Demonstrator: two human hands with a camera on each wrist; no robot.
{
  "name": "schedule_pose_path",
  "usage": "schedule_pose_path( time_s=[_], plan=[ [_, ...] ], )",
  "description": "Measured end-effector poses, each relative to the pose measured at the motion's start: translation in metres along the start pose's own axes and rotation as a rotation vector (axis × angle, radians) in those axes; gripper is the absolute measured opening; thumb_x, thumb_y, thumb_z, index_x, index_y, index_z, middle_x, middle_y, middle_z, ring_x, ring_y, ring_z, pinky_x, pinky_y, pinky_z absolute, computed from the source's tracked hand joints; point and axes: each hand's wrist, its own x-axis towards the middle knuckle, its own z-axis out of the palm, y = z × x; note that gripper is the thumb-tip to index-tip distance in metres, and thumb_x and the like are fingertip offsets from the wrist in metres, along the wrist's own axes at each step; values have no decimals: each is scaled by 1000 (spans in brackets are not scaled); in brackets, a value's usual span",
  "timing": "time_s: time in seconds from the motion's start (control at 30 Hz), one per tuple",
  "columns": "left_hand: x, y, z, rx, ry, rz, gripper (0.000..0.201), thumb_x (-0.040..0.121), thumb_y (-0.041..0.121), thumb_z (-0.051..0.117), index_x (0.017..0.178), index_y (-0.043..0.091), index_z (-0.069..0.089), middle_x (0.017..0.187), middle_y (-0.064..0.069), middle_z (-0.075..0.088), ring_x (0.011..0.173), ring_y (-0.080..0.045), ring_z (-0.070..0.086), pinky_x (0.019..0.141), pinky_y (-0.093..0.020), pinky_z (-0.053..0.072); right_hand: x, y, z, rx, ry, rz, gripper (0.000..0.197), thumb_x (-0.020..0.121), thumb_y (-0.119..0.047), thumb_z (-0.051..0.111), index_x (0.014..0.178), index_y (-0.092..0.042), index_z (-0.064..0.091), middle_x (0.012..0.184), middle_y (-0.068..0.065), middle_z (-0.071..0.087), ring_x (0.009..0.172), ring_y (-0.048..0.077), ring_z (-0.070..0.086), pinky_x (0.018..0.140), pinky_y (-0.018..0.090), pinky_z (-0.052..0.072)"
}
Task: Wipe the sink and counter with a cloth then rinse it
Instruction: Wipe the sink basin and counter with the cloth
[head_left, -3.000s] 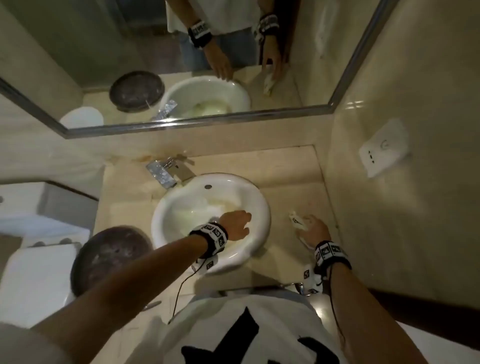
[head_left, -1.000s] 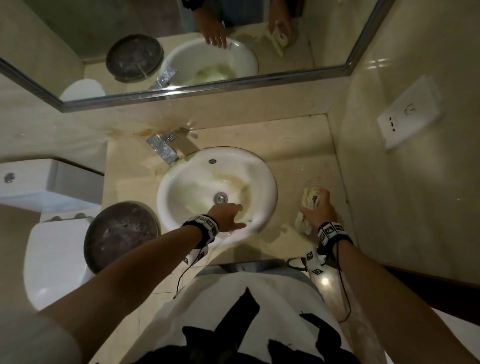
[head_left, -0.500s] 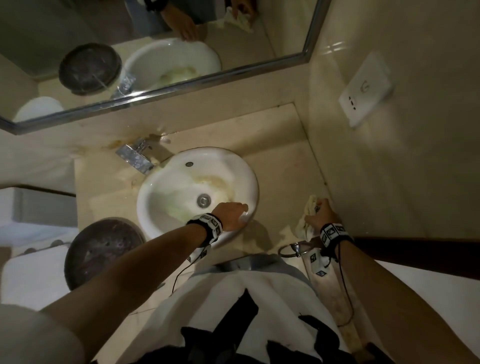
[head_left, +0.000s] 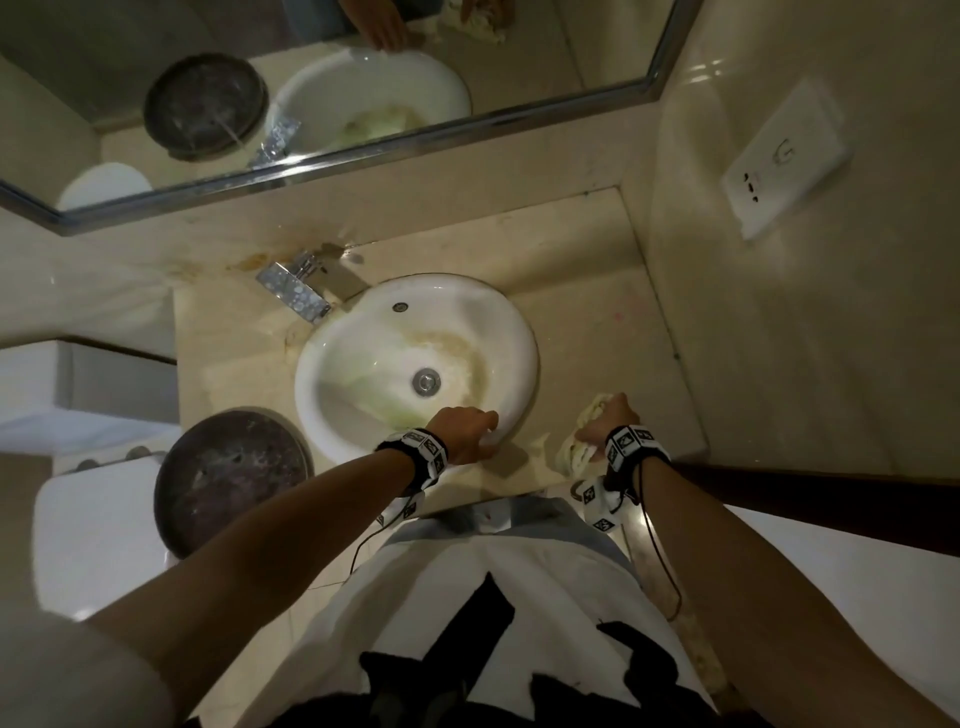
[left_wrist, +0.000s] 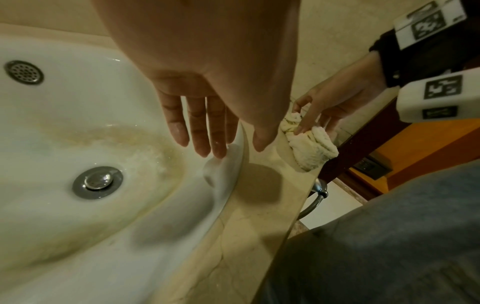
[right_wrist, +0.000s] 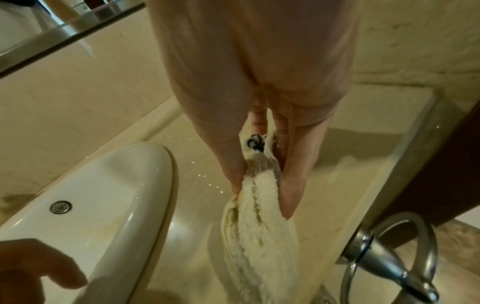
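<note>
Right hand (head_left: 608, 423) grip pinching bunched cloth (right_wrist: 255, 232) on tabletop (head_left: 587, 332), partly hidden. Left hand (head_left: 465, 431) grip wide, resting on sink (head_left: 519, 332) rim.

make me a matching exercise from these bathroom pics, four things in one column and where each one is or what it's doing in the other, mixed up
Things:
1. cloth
2. left hand
3. tap
4. drain

Places or states:
A. at the bottom of the sink
B. fingers straight, resting on the sink's near rim
C. bunched in the right hand on the counter
D. on the counter behind the sink, below the mirror

Pairs: 1-C, 2-B, 3-D, 4-A
</note>
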Motion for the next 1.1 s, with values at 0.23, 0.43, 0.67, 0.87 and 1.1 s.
schedule_pose_path(
  time_s=[0.23,0.43,0.67,0.87,1.1],
  plan=[
    [5,17,3,-41,-2,11,51,92,57,54,124,18,51,109,-10,65,92,-30,62,71,-34,43,-1,-8,33,192,-60,80,62,89,-16,69,143,-13,40,135,12,56,107,32,64,76,41,60],
    [14,37,5,-57,-14,54,58,88,61,59,122,15,54,105,-9,67,88,-29,65,68,-34,47,-15,1,41,470,-221,189,41,86,-12,75,122,-2,60,105,13,67,93,27,70,74,39,64],
    [24,43,-2,-107,30,48,51,94,43,61,130,11,43,102,-12,65,86,-31,66,62,-32,41,0,14,57,768,-312,258,13,92,-6,68,103,-6,62,118,17,66,94,26,67,63,32,61],
    [35,48,-9,-83,68,13,40,94,28,62,125,8,47,107,-14,64,90,-34,66,66,-35,45,1,10,49,760,-377,206,28,98,-12,59,125,-7,56,124,10,55,89,18,62,59,27,58],
    [49,51,-19,-77,54,-26,33,91,18,63,120,5,53,109,-17,64,95,-36,65,74,-40,52,17,-2,44,749,-329,204,50,98,-9,58,146,-3,44,144,5,50,108,24,63,58,26,60]
  ],
)
